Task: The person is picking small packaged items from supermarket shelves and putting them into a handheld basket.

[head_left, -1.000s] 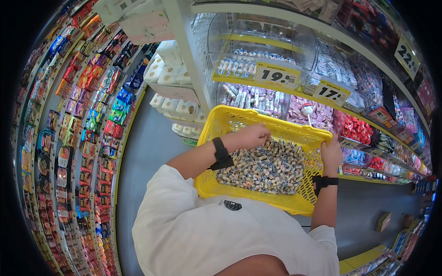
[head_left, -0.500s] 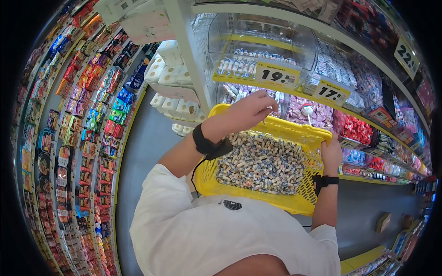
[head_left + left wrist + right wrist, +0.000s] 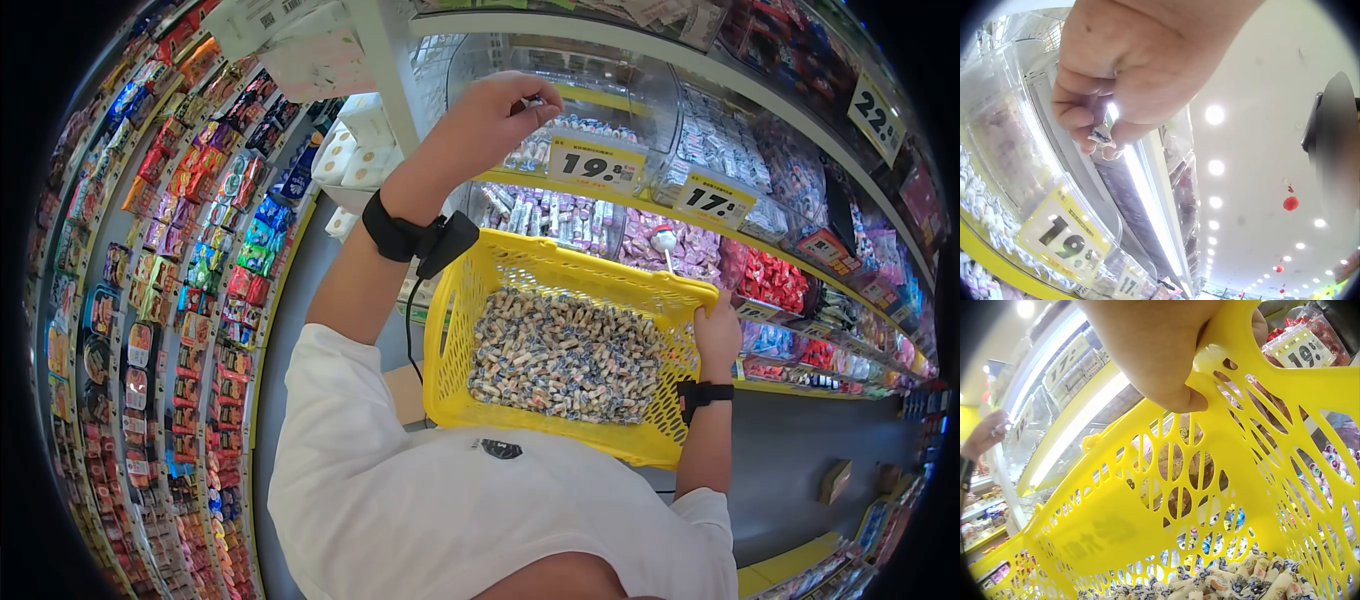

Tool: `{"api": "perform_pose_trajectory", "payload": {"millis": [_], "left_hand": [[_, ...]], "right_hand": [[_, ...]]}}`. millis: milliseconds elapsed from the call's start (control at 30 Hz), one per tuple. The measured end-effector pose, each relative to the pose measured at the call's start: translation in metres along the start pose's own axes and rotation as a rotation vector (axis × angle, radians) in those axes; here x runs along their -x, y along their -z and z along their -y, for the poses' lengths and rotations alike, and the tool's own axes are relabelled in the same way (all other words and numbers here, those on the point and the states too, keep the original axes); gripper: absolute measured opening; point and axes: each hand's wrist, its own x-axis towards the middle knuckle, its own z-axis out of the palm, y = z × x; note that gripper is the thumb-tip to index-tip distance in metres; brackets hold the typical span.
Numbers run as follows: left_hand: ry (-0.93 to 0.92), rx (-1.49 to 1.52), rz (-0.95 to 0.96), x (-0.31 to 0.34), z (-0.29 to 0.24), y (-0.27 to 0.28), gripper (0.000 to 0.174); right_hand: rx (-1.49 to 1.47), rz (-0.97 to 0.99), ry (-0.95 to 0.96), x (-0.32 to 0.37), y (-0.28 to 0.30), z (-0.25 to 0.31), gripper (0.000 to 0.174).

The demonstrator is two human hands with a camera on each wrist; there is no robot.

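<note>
Left wrist view: fingertips (image 3: pixel 1079 115) and thumb curl in and pinch one small wrapped candy (image 3: pixel 1101 135), blue-and-white wrapper, nothing else in that grip. The left hand (image 3: pixel 490 120) sits high, at the front of a clear plastic bin (image 3: pixel 600 75) on the upper shelf, well above the basket (image 3: pixel 450 330). Right wrist view: the right hand (image 3: pixel 1147 344) wraps the yellow rim of the basket, thumb on the outside of the mesh wall and the other fingers hidden behind the rim. In the head view that hand (image 3: pixel 718 335) is on the far right corner. One basket, tilted toward the body, near edge against the white T-shirt (image 3: pixel 450 510). Inside it is a heap of wrapped candies (image 3: pixel 565 355) in the same blue-and-white wrap, far too many to count, covering the floor of the basket. Two black wrist straps, one on the left wrist (image 3: pixel 392 232) and one on the right (image 3: pixel 700 392). Three yellow price tags are readable on the shelf edges: "19.8" (image 3: pixel 596 165) just below the left hand, "17." (image 3: pixel 716 200) beside it, and "22." (image 3: pixel 878 120) further right. Below the tags are more clear bins of wrapped sweets, white, pink and red. White toilet-roll packs (image 3: pixel 365 125) are stacked left of the shelf post. A long wall of snack packets (image 3: pixel 180 250) runs down the far left of the aisle.
</note>
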Motion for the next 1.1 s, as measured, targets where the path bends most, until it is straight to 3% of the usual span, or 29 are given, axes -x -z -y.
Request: {"api": "perform_pose_trajectory", "payload": {"millis": [167,467,567,667,767,867,1100], "left_hand": [[-0.017,-0.172,-0.002,-0.017,0.016,0.006,0.023],[0.244,-0.204,0.187,-0.045,0.024,0.019,0.028],[0.197,-0.192,0.236,-0.054,0.047,0.02,0.029],[0.038,-0.335,0.179,-0.059,0.065,0.018,0.027],[0.133,-0.466,0.279,-0.062,0.066,0.02,0.026],[0.075,-0.486,0.319,-0.067,0.083,0.013,0.019],[0.151,-0.758,0.391,-0.075,0.104,-0.005,0.014]], "right_hand": [[0.012,0.007,-0.002,0.0,0.0,0.0,0.052],[0.02,0.015,-0.003,-0.001,-0.001,-0.001,0.052],[0.021,0.014,-0.001,-0.001,-0.001,-0.001,0.052],[0.023,0.017,-0.004,-0.001,-0.001,-0.001,0.052],[0.03,0.012,-0.002,-0.001,-0.002,-0.002,0.052],[0.035,0.009,0.0,-0.001,-0.002,-0.002,0.052],[0.017,0.005,0.001,-0.001,-0.001,-0.001,0.049]]}}
